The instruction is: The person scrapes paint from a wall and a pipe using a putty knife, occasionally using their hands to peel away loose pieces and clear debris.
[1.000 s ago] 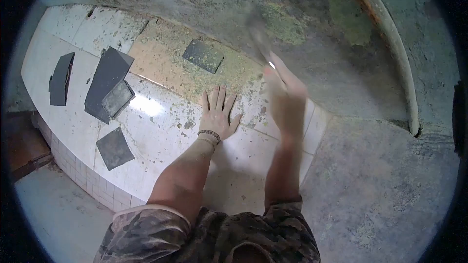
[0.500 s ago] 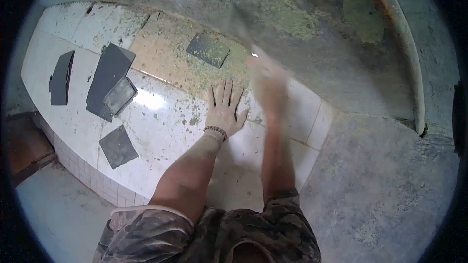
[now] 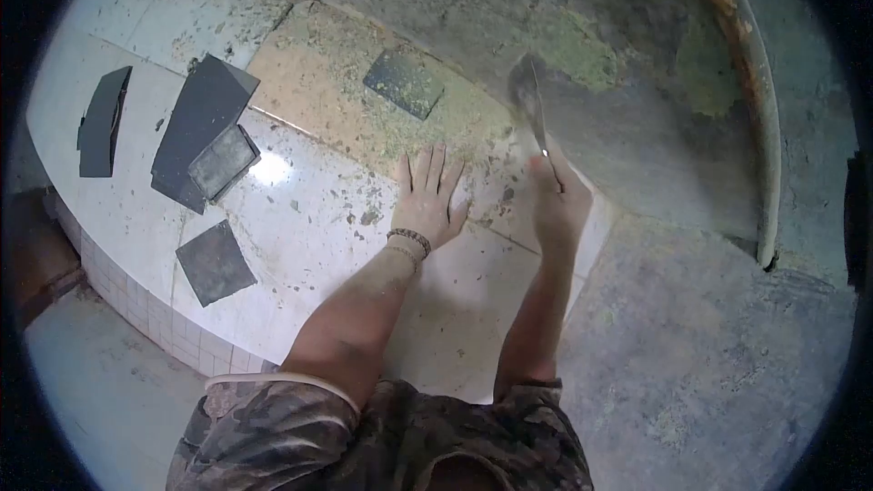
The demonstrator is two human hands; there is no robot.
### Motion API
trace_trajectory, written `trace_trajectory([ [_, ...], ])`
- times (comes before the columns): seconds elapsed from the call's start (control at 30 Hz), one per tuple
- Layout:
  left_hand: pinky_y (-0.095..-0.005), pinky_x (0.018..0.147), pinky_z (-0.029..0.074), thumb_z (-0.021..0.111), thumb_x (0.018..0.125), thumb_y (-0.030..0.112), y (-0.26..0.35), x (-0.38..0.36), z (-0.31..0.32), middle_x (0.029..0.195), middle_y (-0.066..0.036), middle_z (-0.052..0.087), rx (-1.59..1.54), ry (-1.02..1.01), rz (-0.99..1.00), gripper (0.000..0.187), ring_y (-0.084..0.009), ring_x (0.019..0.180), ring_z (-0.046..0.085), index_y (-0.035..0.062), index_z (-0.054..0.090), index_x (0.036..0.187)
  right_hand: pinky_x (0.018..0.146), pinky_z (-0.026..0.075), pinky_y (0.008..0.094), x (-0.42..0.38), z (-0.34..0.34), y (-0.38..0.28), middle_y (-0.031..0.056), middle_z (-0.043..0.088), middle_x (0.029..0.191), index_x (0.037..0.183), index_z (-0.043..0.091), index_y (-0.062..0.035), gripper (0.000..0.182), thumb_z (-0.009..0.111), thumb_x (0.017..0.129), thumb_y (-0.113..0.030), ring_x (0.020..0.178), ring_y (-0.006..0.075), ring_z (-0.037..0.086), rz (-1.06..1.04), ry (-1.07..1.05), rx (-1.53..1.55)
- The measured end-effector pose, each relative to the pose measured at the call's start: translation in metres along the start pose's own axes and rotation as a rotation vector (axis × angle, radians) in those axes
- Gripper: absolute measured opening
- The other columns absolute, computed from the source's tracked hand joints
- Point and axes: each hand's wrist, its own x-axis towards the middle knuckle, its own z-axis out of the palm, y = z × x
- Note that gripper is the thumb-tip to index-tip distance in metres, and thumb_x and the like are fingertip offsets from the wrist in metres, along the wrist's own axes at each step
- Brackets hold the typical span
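My left hand [image 3: 427, 200], a bracelet at its wrist, lies flat with fingers spread on the white tiled counter [image 3: 314, 209]. Green flakes and dust lie around its fingertips. In my closed right hand [image 3: 561, 205] is a scraper [image 3: 538, 118] with a thin metal blade, held up by the handle. The blade lies against or close before the stained wall [image 3: 482, 27]; contact cannot be made out, and motion blurs part of it. Just beyond my left fingertips rests a dark square tile [image 3: 403, 82] sprinkled with green flakes.
Several dark tile pieces lie on the counter's left side: a large one [image 3: 195, 136], a smaller one [image 3: 223, 164] overlapping it, a square one [image 3: 216, 262] and a narrow stack [image 3: 106, 123]. A pale pipe [image 3: 768, 127] runs down the wall at right.
My right hand has moved right and lower in view, and the scraper now shows more clearly. My left hand stays flat on the counter. The view has shifted slightly.
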Motion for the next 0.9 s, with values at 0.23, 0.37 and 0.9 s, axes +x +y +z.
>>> trace_trajectory([
  [0.23,-0.0631,0.117,0.011,0.053,0.091,0.042,-0.006,-0.002,0.002,0.154,-0.024,0.031,-0.089,0.078,0.007,0.065,-0.0394,0.146,0.024,0.007,0.042,0.145,0.069,0.048,0.0327,0.008,0.052,-0.007,0.0115,0.066,0.079,0.106,0.069,-0.0036,0.029,0.062,0.091,-0.027,0.069,0.0223,0.061,-0.157,-0.032,-0.078],
  [0.37,-0.0621,0.117,0.012,0.056,0.091,0.035,-0.021,0.006,-0.001,0.15,-0.025,0.037,-0.321,0.243,-0.006,0.057,-0.0399,0.144,0.026,0.0058,0.048,0.139,0.063,0.044,0.0258,-0.036,-0.009,0.015,-0.0021,0.063,0.079,0.13,0.064,-0.0074,0.04,0.064,0.094,-0.025,0.069,0.0075,0.054,0.295,-0.092,0.052],
  [0.9,-0.0587,0.114,0.02,0.058,0.09,0.042,-0.117,-0.006,-0.046,0.148,-0.024,0.04,0.053,0.132,0.047,0.062,-0.0426,0.14,0.033,0.0023,0.049,0.137,0.047,0.033,0.0192,-0.134,-0.041,0.036,-0.0051,0.057,0.078,0.135,0.06,-0.0073,0.04,0.062,0.096,-0.018,0.052,0.0022,0.043,0.485,0.011,0.161],
])
